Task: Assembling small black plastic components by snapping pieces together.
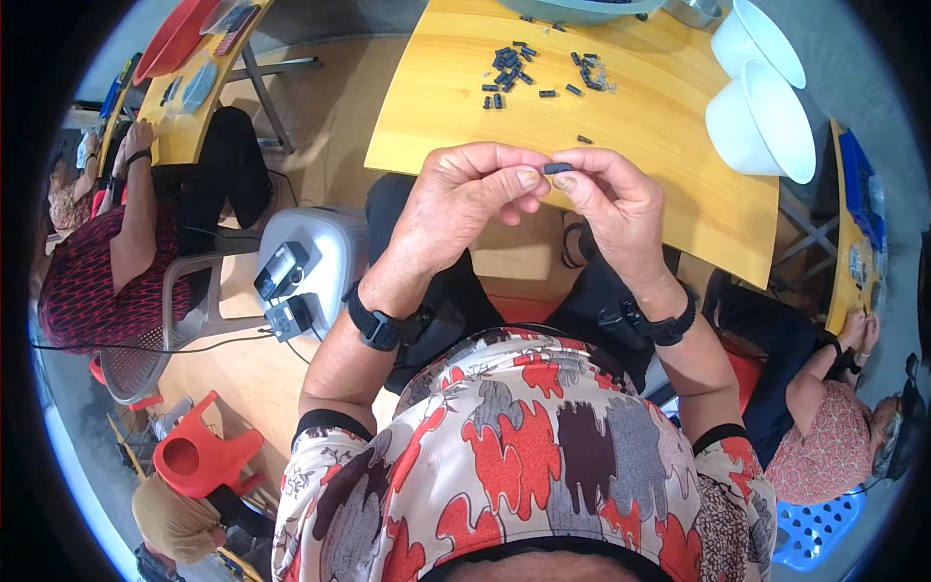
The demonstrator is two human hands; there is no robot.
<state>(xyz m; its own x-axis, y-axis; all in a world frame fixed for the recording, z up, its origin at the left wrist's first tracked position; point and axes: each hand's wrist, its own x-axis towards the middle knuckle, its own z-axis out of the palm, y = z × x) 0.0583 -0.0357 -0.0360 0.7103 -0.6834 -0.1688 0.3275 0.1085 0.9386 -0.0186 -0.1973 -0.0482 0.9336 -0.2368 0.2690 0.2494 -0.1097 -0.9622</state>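
Observation:
Above the near edge of the yellow table (pixel 436 116), both my hands meet at a small black cylindrical plastic part (pixel 558 168). My right hand (pixel 621 209) pinches it between thumb and forefinger. My left hand (pixel 461 199) is closed in a pinch right at the part's left end; whatever its fingertips hold is too small to make out. Beyond my hands lies a pile of similar black parts (pixel 507 66). To its right is a smaller group of black parts (pixel 588 70) beside tiny clear pieces (pixel 603 78). One black part (pixel 585 140) lies alone near my fingers.
Two white tubs (pixel 761 121) stand at the table's right edge, and a pale basin (pixel 572 12) at its far side. On my left, a grey stool (pixel 325 247) carries black adapters with cables. People sit at other tables on both sides. A red chair (pixel 199 451) stands behind left.

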